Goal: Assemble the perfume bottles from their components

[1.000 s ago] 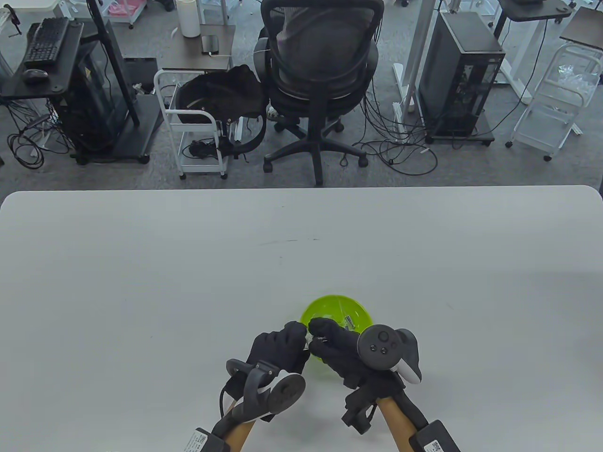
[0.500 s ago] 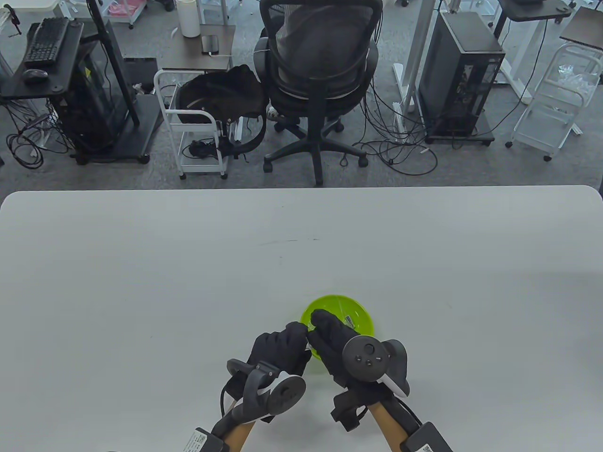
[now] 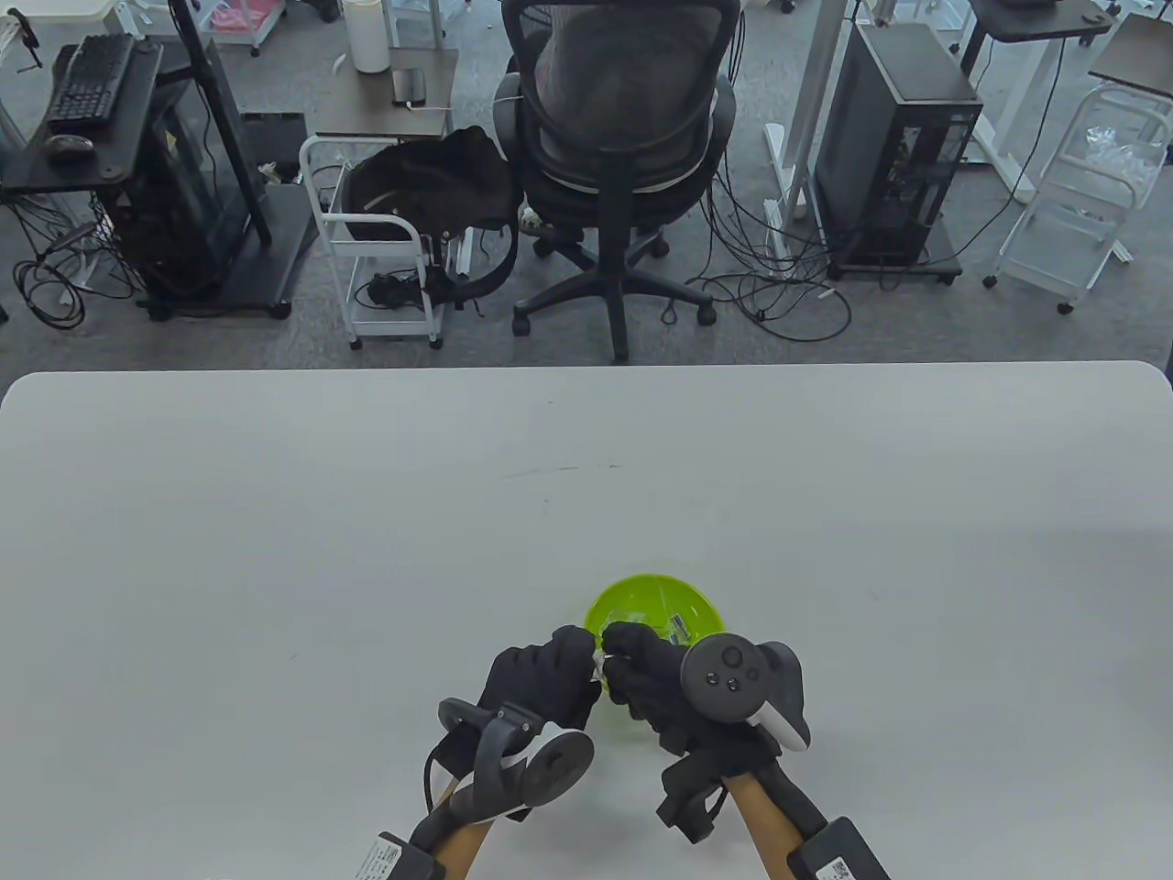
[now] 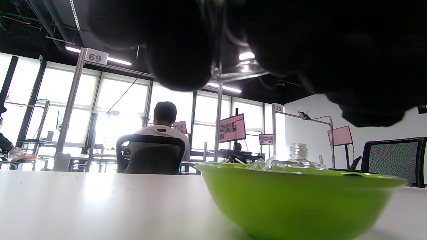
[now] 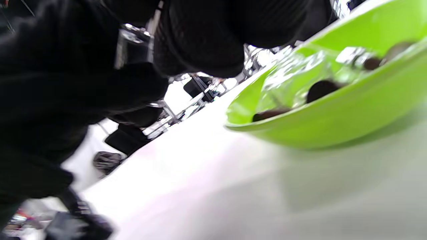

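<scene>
Looks like an open-plan office or lab: mesh desk chair [image 3: 623, 119], PC tower [image 3: 903, 147], keyboard [image 3: 90, 78], cables [image 3: 779, 284] all over grey carpet, numbered posts like "69" [image 4: 95, 57], monitors [image 4: 232, 127] and big windows [image 4: 123, 106] behind.

The number "69" was printed in dark digits on a small white rectangular placard [image 4: 95, 57] fixed at the top of a grey metal post [image 4: 71, 103] in the left wrist view. A second small white placard [image 4: 278, 108], marked "73", was mounted on another grey metal post [image 4: 274, 133] further right. No other text could be read.
</scene>
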`<action>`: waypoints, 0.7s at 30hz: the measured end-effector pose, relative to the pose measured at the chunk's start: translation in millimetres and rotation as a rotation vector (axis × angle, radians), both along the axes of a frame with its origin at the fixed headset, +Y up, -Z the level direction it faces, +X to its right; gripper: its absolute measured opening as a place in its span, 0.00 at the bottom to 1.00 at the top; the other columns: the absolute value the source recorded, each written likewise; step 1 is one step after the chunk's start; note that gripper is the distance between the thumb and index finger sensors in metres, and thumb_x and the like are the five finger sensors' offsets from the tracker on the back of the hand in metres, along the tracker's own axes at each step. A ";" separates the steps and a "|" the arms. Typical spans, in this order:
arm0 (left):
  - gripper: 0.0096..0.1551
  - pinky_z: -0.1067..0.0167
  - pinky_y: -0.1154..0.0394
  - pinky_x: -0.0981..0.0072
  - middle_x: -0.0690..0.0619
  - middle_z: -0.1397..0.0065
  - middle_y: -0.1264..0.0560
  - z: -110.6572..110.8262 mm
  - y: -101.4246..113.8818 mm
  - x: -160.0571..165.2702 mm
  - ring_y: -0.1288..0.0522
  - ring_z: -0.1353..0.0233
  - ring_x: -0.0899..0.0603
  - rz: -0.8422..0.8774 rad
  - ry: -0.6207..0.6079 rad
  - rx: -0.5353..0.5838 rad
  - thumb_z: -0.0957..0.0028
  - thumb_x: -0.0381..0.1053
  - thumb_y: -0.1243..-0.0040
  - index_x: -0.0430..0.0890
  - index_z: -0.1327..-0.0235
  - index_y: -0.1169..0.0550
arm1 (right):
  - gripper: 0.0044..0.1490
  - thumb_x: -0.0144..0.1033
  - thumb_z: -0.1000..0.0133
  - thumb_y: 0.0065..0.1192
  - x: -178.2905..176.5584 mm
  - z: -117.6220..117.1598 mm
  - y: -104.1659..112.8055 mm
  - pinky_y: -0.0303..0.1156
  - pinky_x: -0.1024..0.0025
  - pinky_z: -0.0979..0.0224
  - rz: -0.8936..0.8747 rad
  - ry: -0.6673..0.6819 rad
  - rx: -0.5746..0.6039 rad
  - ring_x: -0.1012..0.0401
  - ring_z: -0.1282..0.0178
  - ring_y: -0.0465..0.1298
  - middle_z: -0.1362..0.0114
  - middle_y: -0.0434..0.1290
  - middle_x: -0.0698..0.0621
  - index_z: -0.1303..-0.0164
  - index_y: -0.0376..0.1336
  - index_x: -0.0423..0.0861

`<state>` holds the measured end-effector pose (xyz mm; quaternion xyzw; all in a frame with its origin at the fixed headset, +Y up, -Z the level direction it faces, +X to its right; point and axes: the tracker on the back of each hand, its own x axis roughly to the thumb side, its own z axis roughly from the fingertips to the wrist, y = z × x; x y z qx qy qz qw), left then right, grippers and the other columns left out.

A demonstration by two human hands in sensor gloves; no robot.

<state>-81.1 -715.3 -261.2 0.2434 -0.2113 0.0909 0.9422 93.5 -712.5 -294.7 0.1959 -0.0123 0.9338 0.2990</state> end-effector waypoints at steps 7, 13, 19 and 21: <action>0.32 0.43 0.21 0.61 0.48 0.36 0.21 2.3 1.7 5.8 0.15 0.51 0.48 -0.026 -0.007 0.021 0.50 0.57 0.35 0.48 0.37 0.32 | 0.32 0.46 0.30 0.46 -3.9 5.1 4.9 0.75 0.59 0.31 -0.031 -0.063 0.058 0.62 0.45 0.78 0.32 0.70 0.45 0.19 0.50 0.43; 0.32 0.42 0.21 0.61 0.49 0.35 0.21 5.5 2.3 9.5 0.15 0.50 0.48 -0.048 -0.021 0.036 0.50 0.57 0.35 0.49 0.36 0.33 | 0.29 0.49 0.31 0.39 3.5 1.0 0.8 0.79 0.68 0.45 -0.081 -0.073 0.025 0.70 0.65 0.78 0.54 0.78 0.51 0.29 0.59 0.42; 0.32 0.42 0.21 0.61 0.49 0.35 0.21 1.2 3.0 -2.1 0.15 0.50 0.48 0.000 0.007 0.007 0.50 0.57 0.35 0.50 0.36 0.33 | 0.35 0.42 0.32 0.51 2.7 -1.7 4.8 0.77 0.58 0.30 -0.048 0.157 -0.086 0.62 0.44 0.80 0.34 0.74 0.43 0.18 0.52 0.40; 0.32 0.42 0.21 0.61 0.49 0.35 0.21 1.4 2.4 -1.7 0.15 0.50 0.48 -0.004 0.003 0.004 0.50 0.57 0.35 0.49 0.37 0.32 | 0.34 0.40 0.34 0.52 0.1 -0.7 4.7 0.78 0.60 0.32 -0.011 0.113 -0.035 0.64 0.46 0.81 0.36 0.75 0.45 0.19 0.53 0.40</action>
